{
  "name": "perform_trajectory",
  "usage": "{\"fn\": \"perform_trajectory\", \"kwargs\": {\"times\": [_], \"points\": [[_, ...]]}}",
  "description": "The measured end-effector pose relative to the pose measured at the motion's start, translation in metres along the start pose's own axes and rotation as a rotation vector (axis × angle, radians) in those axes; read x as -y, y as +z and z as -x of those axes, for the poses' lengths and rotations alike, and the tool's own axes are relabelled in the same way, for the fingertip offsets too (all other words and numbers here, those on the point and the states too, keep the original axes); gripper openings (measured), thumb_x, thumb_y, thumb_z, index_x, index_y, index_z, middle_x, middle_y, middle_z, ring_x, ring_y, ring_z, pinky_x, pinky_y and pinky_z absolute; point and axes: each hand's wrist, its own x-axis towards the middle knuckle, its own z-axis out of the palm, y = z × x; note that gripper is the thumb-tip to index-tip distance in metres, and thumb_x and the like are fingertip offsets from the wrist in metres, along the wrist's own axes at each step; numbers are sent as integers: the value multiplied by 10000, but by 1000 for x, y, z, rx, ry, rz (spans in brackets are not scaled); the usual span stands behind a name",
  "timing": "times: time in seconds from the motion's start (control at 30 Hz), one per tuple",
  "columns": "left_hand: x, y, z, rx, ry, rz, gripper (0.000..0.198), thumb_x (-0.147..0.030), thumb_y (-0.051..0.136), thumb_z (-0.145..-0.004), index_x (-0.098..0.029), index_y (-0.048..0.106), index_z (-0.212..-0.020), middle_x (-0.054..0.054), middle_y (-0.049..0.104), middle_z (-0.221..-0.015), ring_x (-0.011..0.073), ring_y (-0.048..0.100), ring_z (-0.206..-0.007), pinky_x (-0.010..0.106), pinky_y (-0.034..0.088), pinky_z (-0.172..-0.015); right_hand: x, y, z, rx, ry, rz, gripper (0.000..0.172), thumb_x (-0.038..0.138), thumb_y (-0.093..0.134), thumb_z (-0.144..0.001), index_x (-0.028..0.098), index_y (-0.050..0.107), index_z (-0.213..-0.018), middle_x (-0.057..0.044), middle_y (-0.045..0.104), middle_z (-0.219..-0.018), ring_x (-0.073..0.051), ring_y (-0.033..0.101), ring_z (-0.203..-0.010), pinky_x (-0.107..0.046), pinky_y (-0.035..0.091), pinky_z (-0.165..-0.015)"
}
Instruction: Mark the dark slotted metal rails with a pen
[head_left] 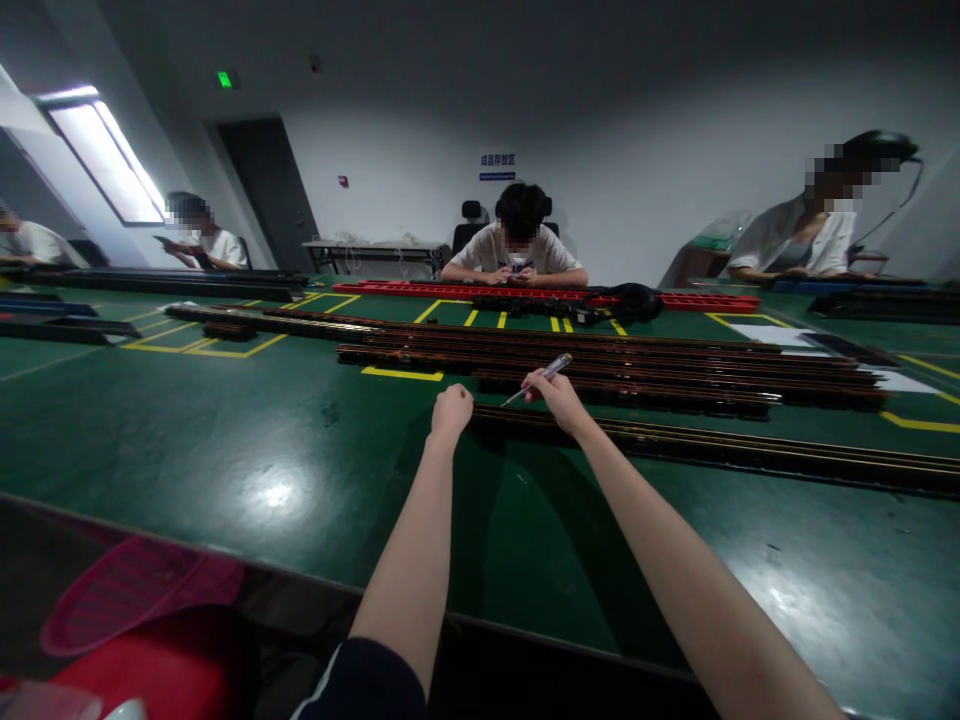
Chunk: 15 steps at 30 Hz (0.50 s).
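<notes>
A long dark rail [750, 452] with thin gold-coloured edges lies across the green table, running off to the right. At its left end, my left hand [453, 408] is closed, with the fingertips curled out of sight around that end. My right hand [556, 398] grips a slim screwdriver [555, 367] with a clear handle. The screwdriver slants down to the left, its tip just above or at the rail near my left hand; whether it touches cannot be made out. Just beyond both hands is a bundle of similar brown-black rails [600, 355].
Red slotted strips [420, 290] and a coil of black cable [630, 300] lie farther back on the green table [225, 430]. White sheets [776, 336] are at the right. Several people sit around the table. A pink basket [142, 590] stands below the near edge.
</notes>
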Motion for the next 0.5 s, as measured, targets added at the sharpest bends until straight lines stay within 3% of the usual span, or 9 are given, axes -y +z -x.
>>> {"fn": "perform_trajectory", "kwargs": {"times": [0.2,0.37,0.5], "points": [[-6,3,4,-48,101,-85,226,-158,423,-928,-176,648,-933,84,693,-987,162,656,-813,234,515,-669,3,1,1,-45,16,18,425,613,625,-725,193,590,-676,-4,573,-573,-157,565,-604,-329,484,-707],[-8,9,3,-23,238,-190,195,-163,460,-915,-166,655,-920,90,683,-1049,168,639,-919,236,499,-764,2,1,-1,-34,23,6,437,624,629,-716,191,583,-676,-4,572,-576,-154,562,-595,-321,486,-682],[-9,11,2,24,242,-239,236,-193,435,-931,-176,671,-932,92,688,-1078,189,625,-1008,253,482,-826,0,1,-2,-49,24,0,452,642,636,-686,196,569,-671,0,555,-558,-154,553,-576,-320,482,-656]]}}
